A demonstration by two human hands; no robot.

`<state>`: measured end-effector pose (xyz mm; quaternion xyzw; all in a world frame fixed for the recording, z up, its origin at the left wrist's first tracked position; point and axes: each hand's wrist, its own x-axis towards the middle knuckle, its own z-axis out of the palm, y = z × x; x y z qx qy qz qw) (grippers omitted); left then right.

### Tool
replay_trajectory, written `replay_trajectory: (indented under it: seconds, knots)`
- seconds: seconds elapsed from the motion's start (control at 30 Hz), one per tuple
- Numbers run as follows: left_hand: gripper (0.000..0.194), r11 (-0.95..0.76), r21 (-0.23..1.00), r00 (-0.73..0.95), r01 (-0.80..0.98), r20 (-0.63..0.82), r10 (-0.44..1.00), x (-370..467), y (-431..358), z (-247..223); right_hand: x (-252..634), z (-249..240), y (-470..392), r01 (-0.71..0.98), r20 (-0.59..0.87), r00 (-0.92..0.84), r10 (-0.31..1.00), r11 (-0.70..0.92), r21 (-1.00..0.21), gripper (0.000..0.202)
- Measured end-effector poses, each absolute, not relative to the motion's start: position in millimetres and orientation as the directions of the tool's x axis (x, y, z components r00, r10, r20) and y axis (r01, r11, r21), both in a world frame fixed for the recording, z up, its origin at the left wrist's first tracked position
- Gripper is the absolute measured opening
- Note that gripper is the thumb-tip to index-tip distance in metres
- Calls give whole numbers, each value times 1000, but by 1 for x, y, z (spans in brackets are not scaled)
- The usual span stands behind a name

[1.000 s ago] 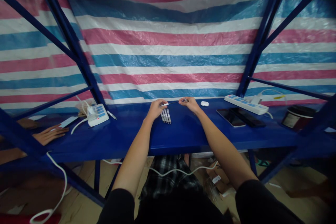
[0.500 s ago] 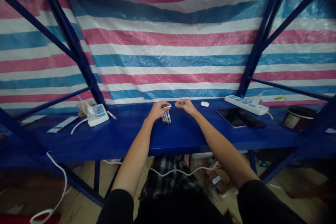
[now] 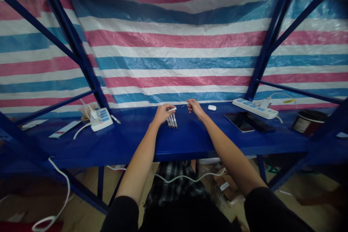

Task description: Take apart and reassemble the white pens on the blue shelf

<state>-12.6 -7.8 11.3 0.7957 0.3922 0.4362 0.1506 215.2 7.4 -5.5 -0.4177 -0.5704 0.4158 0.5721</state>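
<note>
A: At left hand?
B: Pinching a white pen-like piece by the far end of the pen row — best kept level and steady.
A: At right hand?
B: Curled, apart from the piece; impossible to tell whether empty — best aligned slowly.

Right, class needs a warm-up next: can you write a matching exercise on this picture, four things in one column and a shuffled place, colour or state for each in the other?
Things
1. Left hand
2. Row of pens
3. Small case
4. Two phones

Places, colours and states
A. Dark, lying in front of the right-hand power strip
B. White, lying between the right hand and that power strip
C. Holding a thin white piece
D. Side by side, dark ends towards the person

Right pairs: 1-C, 2-D, 3-B, 4-A
</note>
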Motion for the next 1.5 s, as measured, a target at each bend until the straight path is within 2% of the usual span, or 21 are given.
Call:
replay_trajectory:
  seconds: [0.1,0.2,0.37,0.87,1.03,1.2,1.43,1.5]
  knots:
    - [19,-635,585,292,505,576,763,-14,-7,11,224,-7,12,198,401,3,916,392,-898,35]
    - [19,-633,577,288,516,579,763,-15,-5,10,230,-9,13,391,534,-57,844,511,-766,21]
    - [17,-641,546,309,539,580,754,-16,-4,10,233,-10,12,475,598,-112,794,571,-669,16]
    - [19,-651,541,346,532,563,750,-14,-3,8,223,-8,5,427,560,-213,801,592,-684,17]
    - [25,-669,563,380,486,553,741,-11,-4,8,213,-8,-1,371,539,-198,819,571,-732,26]
    - [19,-670,600,412,437,528,743,-9,-8,10,208,-3,-9,359,584,-235,777,627,-691,22]
    - [31,-631,623,451,462,448,772,-10,-15,14,206,-1,-11,367,607,-248,755,653,-662,19]
    - [28,-633,626,447,455,455,770,-9,-16,14,206,-1,-11,361,595,-268,758,651,-667,18]
